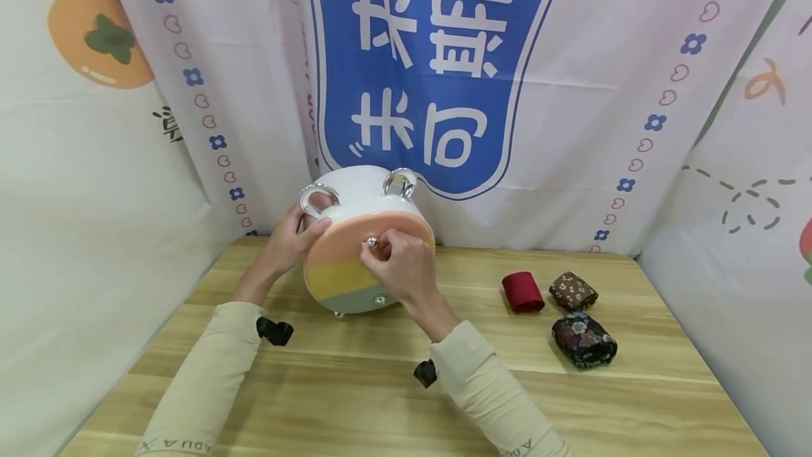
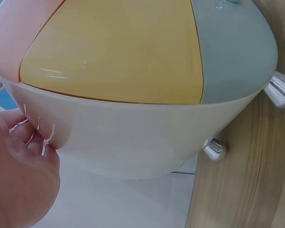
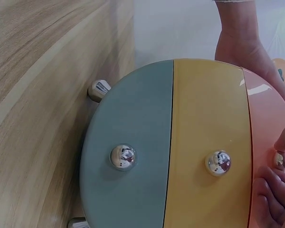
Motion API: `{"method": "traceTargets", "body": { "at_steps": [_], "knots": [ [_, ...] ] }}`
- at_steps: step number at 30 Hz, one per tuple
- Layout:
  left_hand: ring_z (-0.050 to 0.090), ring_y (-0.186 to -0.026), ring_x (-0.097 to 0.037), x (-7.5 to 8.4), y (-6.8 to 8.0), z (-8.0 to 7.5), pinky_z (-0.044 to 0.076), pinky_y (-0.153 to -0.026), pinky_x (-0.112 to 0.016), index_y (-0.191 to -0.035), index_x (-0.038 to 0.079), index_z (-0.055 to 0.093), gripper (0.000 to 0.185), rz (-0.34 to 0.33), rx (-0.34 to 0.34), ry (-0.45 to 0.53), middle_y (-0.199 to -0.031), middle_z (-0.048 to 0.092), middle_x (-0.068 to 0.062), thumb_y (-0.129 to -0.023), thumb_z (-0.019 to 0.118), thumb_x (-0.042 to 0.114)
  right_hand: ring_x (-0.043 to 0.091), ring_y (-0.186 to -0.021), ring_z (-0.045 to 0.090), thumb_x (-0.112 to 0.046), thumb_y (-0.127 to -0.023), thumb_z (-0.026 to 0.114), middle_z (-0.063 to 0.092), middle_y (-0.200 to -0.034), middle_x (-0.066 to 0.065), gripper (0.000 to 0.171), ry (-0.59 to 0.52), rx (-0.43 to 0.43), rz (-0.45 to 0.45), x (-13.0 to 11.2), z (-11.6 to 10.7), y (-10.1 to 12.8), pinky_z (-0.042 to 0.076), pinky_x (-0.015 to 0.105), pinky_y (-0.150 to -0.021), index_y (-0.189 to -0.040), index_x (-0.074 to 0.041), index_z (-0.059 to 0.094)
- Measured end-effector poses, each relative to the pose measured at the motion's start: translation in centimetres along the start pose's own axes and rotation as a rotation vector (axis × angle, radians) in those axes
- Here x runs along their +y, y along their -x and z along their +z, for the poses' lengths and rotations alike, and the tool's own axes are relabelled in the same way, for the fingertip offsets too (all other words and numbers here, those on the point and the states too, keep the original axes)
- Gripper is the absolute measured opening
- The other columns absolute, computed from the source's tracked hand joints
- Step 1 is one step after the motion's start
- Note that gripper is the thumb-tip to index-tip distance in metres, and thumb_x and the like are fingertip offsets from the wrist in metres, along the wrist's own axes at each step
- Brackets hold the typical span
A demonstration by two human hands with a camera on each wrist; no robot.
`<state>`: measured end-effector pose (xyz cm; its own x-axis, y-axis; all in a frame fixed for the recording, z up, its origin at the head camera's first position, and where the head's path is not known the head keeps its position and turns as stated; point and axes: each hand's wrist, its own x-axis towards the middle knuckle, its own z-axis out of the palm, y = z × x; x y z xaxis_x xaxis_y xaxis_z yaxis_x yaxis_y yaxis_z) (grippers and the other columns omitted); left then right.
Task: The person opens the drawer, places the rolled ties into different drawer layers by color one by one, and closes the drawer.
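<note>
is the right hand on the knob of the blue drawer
No, the right hand pinches the knob of the top pink drawer; the blue drawer's knob sits untouched.

Left hand flat, fingers spread; right hand raised, fingertips pinched together.

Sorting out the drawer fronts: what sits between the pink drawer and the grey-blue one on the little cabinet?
The yellow drawer lies between the pink drawer and the grey-blue drawer, plainest in the right wrist view.
</note>
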<state>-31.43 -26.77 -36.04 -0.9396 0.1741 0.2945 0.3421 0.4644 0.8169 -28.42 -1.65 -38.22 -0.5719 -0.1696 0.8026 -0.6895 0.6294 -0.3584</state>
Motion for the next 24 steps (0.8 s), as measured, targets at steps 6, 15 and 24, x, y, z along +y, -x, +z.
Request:
{"method": "traceTargets", "body": {
  "at_steps": [6,15,24],
  "knots": [
    [0.024,-0.162,-0.035,0.2,0.1,0.1,0.021,-0.134,-0.058,-0.167,0.014,0.028,0.081,-0.005,0.0,0.002,-0.174,0.028,-0.016,-0.101,0.063,0.046,0.007,-0.057,0.053,-0.028,-0.091,0.077,0.063,-0.066,-0.003,0.029,-0.009,-0.014,0.008,0.0,-0.2,0.1,0.04,0.015,-0.053,-0.071,-0.013,0.062],
    [0.026,-0.162,-0.036,0.2,0.1,0.0,0.021,-0.133,-0.057,-0.168,0.014,0.025,0.083,-0.005,0.001,-0.009,-0.173,0.029,-0.017,-0.102,0.062,0.046,0.006,-0.056,0.052,-0.028,-0.091,0.076,0.062,-0.065,-0.003,0.029,-0.018,-0.02,-0.006,-0.1,-0.6,0.3,0.038,0.015,-0.052,-0.07,-0.013,0.062],
    [0.021,-0.164,-0.034,0.4,0.2,0.2,0.02,-0.133,-0.059,-0.17,0.018,0.02,0.085,-0.032,-0.004,-0.04,-0.176,0.023,-0.013,-0.103,0.06,0.049,0.006,-0.056,0.05,-0.028,-0.091,0.077,0.061,-0.065,-0.003,0.03,-0.021,-0.027,-0.013,-0.4,-1.5,1.0,0.037,0.015,-0.052,-0.07,-0.013,0.06]
  ]
}}
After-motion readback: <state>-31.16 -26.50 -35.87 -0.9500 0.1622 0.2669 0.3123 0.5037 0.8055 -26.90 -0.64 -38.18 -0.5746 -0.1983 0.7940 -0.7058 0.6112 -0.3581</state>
